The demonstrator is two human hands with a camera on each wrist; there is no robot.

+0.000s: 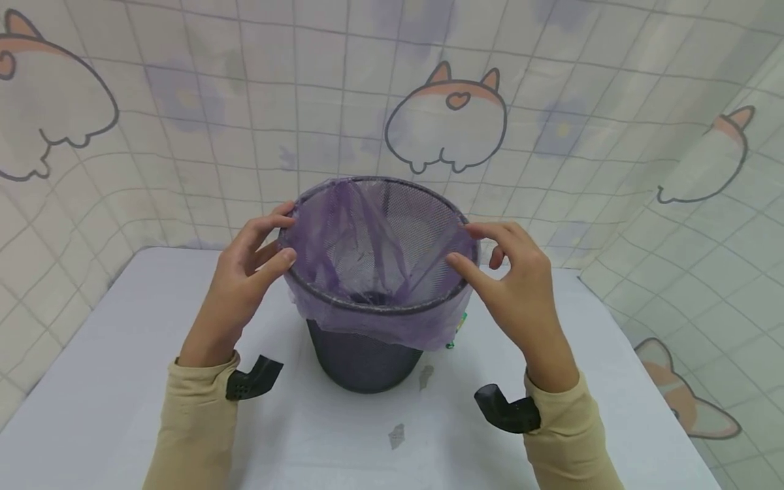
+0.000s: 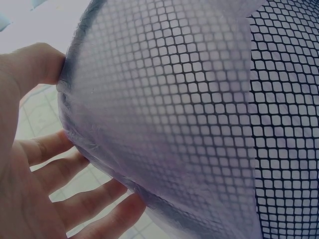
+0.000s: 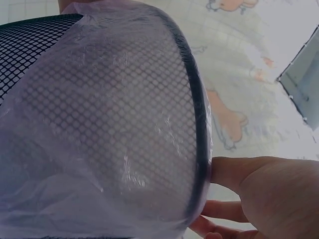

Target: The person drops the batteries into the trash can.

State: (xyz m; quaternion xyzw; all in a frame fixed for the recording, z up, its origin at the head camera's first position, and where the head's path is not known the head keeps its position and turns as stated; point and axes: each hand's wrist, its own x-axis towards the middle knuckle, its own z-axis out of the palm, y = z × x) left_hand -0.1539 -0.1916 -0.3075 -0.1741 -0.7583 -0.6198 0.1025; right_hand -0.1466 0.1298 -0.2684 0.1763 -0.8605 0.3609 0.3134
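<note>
A black mesh wastebasket (image 1: 370, 364) stands upright, lined with a thin purple trash bag (image 1: 392, 327). The bag's edge is folded outward over the rim and hangs down the outside. At the rim's left side, my left hand (image 1: 245, 262) holds the bag against it, thumb in front and fingers spread behind. My right hand (image 1: 520, 289) pinches the bag at the right rim with thumb and index finger. From the left wrist, the bag (image 2: 164, 124) shows as a sheer layer over the mesh; from the right wrist, it hangs in wrinkles below the rim.
The wastebasket stands on a white table (image 1: 92, 381). A small green item (image 1: 452, 342) shows partly behind it at the right. Two small grey patches (image 1: 397, 436) mark the table in front. A checked cloth (image 1: 257, 102) with cartoon animals hangs behind and at the sides.
</note>
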